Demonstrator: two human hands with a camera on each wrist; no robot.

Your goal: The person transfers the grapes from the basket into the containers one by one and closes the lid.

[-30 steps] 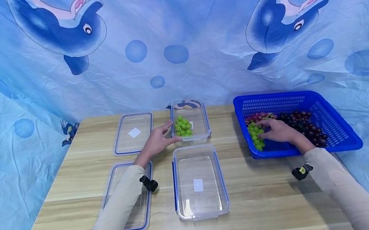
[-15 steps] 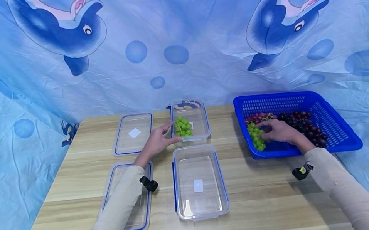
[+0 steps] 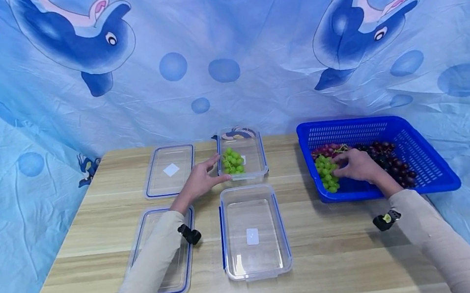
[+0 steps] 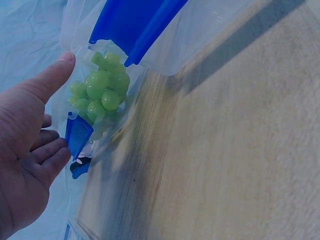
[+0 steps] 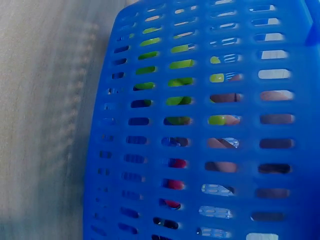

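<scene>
While right hand pinches green grape bunch, long axis runs front-to-back.

A wrinkled blue sheet hangs behind the table and along both its sides. Two dolphins are printed on it, one upper left, one upper right, each with a pink mouth. Darker round spots scatter around them. A small printed figure shows beside the table's far left corner. Pale wood grain streaks the tabletop.
</scene>
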